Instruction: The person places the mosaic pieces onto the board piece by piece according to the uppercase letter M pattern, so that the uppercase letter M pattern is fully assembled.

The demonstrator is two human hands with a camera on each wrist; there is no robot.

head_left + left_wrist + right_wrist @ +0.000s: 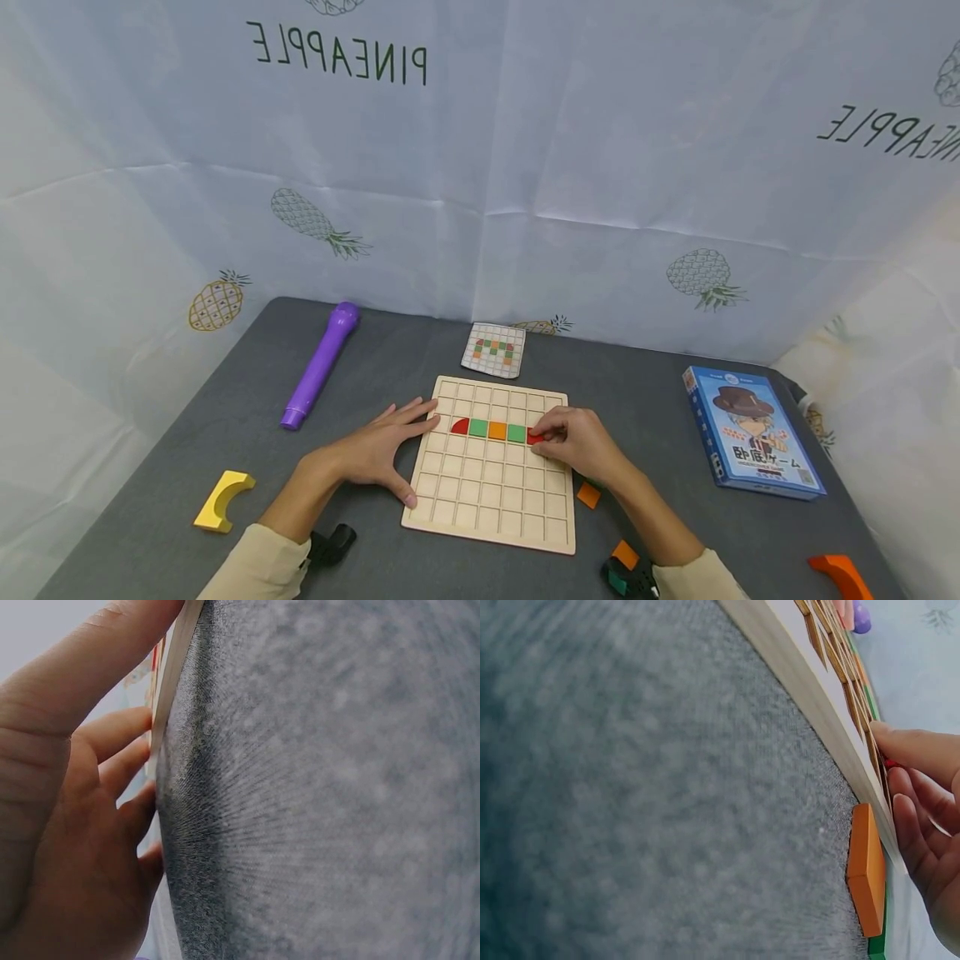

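Observation:
A wooden grid board point(487, 521) lies on the dark table. Across one of its rows run a red rounded tile point(460, 426), a green tile point(477, 427), an orange tile point(497, 430) and another green tile point(516, 433). At the right end of that row, my right hand point(581, 442) pinches a second red tile point(533, 437) between thumb and fingers, mostly hidden by them. My left hand point(375, 450) spreads its fingers along the board's left edge, thumb near the front corner; in the left wrist view the fingertips touch the board's side.
Beside the board's right edge lie loose orange tiles, one orange tile point(588, 495) close to it. Behind the board is a pattern card point(492, 350). A purple microphone-shaped stick point(318, 367) and yellow arch block point(223, 502) lie left; a blue box point(757, 433) and orange arch point(843, 575) right.

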